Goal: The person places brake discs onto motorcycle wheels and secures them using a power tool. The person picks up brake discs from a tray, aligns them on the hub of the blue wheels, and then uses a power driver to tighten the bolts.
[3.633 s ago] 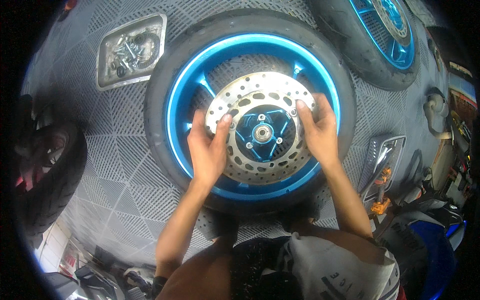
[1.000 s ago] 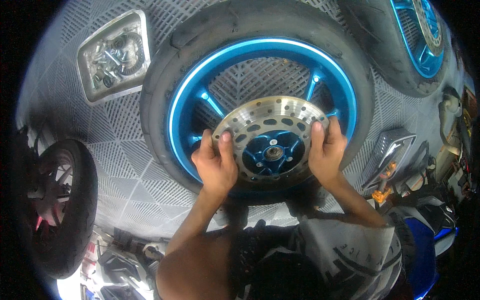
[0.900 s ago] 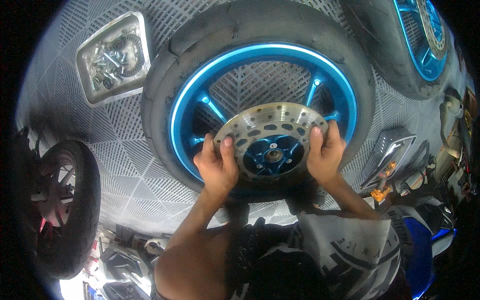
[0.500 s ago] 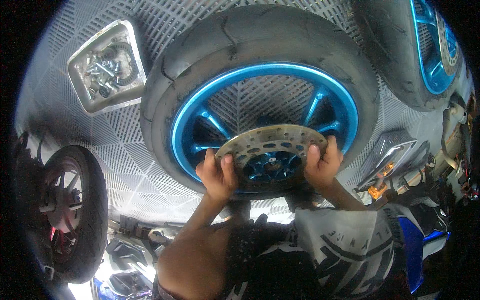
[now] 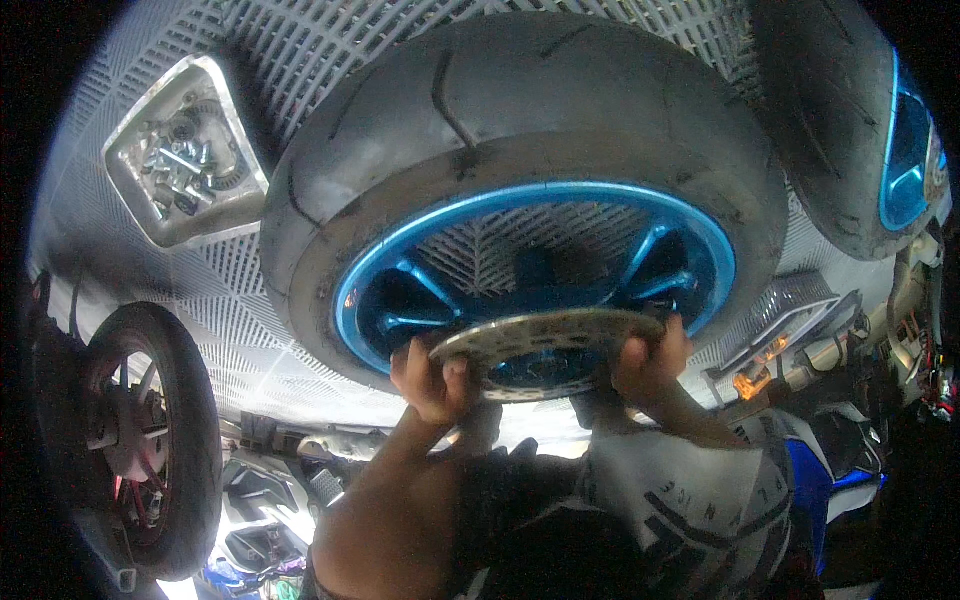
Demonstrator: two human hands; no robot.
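Note:
Both my hands hold a round metal brake disc with holes around its ring, over the near part of a blue motorcycle wheel that lies flat. My left hand pinches the disc's left edge, thumb on top. On the opposite edge my right hand grips it the same way, its fingers curled. Through the disc's open middle the blue hub shows, dim and blurred. Whether the disc touches the hub cannot be made out. A thick black tyre surrounds the rim.
A metal tray with bolts and small parts lies at the far left on grey slatted floor tiles. Another blue wheel is at the far right. A dark wheel stands at left. An orange part lies near a basket at right.
The view has tilted, so the wheel and the disc appear lower and the disc flatter. Both hands keep their grip on the disc's edges.

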